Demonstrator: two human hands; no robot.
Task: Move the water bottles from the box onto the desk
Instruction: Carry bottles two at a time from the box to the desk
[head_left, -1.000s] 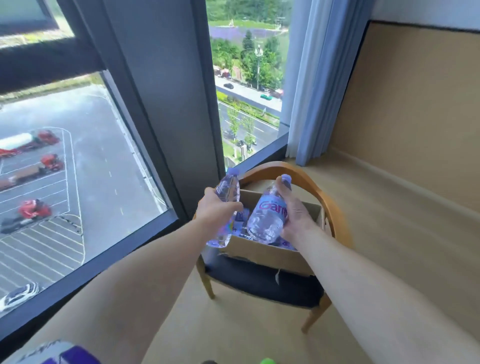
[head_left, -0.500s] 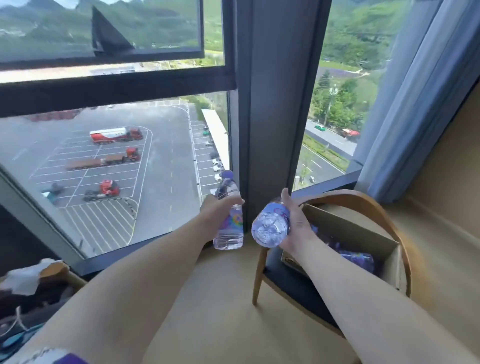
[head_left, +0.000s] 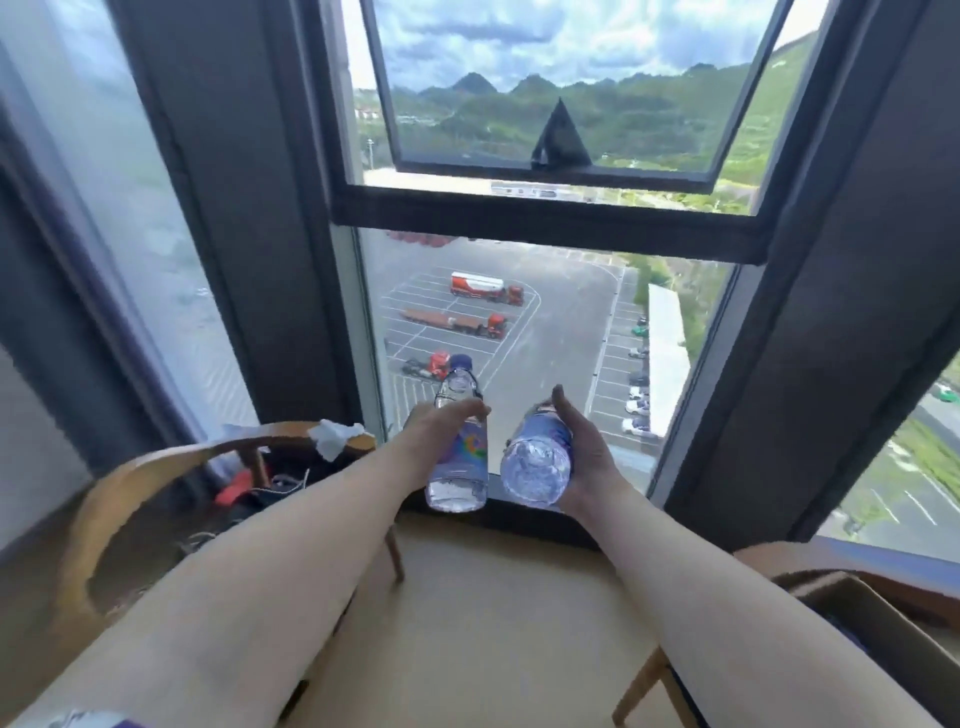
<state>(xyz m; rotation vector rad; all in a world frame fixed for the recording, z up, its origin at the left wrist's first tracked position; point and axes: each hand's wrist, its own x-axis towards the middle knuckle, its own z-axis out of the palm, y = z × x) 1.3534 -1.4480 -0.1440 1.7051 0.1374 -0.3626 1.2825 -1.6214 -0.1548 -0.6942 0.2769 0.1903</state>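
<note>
Bottles, two, in transit, both clear of the box (head_left: 883, 618), whose cardboard corner shows at lower right on a wooden chair. Left hand (head_left: 441, 423) grasps the upright bottle (head_left: 458, 452) around its upper body, fingers wrapped over the coloured label, blue cap uppermost. Right hand (head_left: 582, 452) grasps the tilted bottle (head_left: 537, 462) from the side, thumb (head_left: 563, 410) laid along the top, base turned toward the camera. The two bottles sit just beside each other, held in the air in front of the window (head_left: 545, 332). Desk: not in view, so the set-down point cannot be told. Hazards, judged: the tilted bottle is held by a side grip only and could slide out base-first if the fingers loosen; the bottles could knock together as the arms swing, being so close; carrying without sight of the desk risks a bottle landing on an edge and toppling. Surroundings: second chair (head_left: 171, 467) at left, its curved back bearing a crumpled tissue (head_left: 335, 436) and its seat piled with dark, tangled items and something red (head_left: 234, 488). Obstruction, judged: that loaded chair stands near the left forearm and may be brushed if the turn goes leftward.
</note>
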